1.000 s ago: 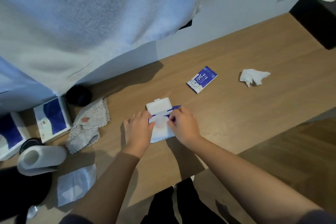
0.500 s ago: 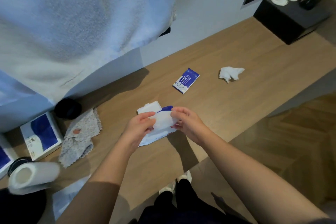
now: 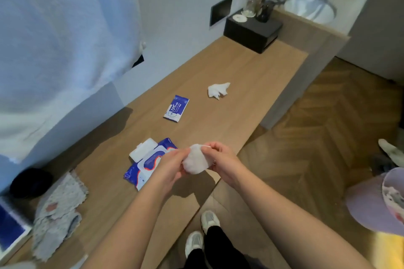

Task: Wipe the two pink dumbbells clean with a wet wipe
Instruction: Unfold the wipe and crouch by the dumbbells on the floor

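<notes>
A white wet wipe [image 3: 195, 160] hangs between my two hands above the front edge of the wooden counter [image 3: 240, 76]. My left hand [image 3: 169, 166] pinches its left side and my right hand [image 3: 220, 160] pinches its top right. Just left of my hands lies the blue and white wet wipe pack [image 3: 148, 160] with its white lid flipped open. No pink dumbbell is in view.
A small blue wipe sachet [image 3: 176, 108] and a crumpled white tissue [image 3: 218, 90] lie farther back on the counter. A patterned grey cloth [image 3: 58, 214] and a dark round object [image 3: 30, 182] sit at left. A black box [image 3: 252, 29] stands at the far end. A large white towel [image 3: 61, 50] hangs at upper left.
Both hands lifted a wipe out of the pack and now hold it off the counter, to the right of the pack. The view swung right, showing the floor and the far end.
</notes>
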Demonstrator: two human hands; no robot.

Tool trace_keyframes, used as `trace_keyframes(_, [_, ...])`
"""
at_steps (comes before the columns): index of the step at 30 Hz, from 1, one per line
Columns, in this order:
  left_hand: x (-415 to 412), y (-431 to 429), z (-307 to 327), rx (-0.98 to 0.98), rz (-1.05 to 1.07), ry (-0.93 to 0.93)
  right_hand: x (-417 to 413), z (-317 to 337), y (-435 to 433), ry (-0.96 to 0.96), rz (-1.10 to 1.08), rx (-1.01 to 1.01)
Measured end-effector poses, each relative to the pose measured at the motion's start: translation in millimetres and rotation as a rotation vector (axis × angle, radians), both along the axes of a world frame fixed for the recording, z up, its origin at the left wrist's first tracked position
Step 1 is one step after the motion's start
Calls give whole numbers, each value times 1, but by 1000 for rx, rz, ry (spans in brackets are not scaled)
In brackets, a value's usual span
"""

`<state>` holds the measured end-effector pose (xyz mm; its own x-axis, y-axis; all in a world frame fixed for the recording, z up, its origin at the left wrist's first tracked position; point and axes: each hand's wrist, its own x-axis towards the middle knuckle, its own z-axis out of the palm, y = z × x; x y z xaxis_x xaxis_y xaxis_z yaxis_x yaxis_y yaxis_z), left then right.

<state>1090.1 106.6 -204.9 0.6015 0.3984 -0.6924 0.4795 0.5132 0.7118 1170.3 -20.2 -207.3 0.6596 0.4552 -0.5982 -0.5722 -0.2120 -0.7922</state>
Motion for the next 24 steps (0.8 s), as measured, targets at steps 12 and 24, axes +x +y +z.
trace_keyframes(12, [8, -106, -4, 708, -543, -186, -60, 3, -123, 545, -581, 240])
trace_keyframes(24, [-68, -266, 4, 927, -1062, -611, -171, 5, -277, 564, -832, 154])
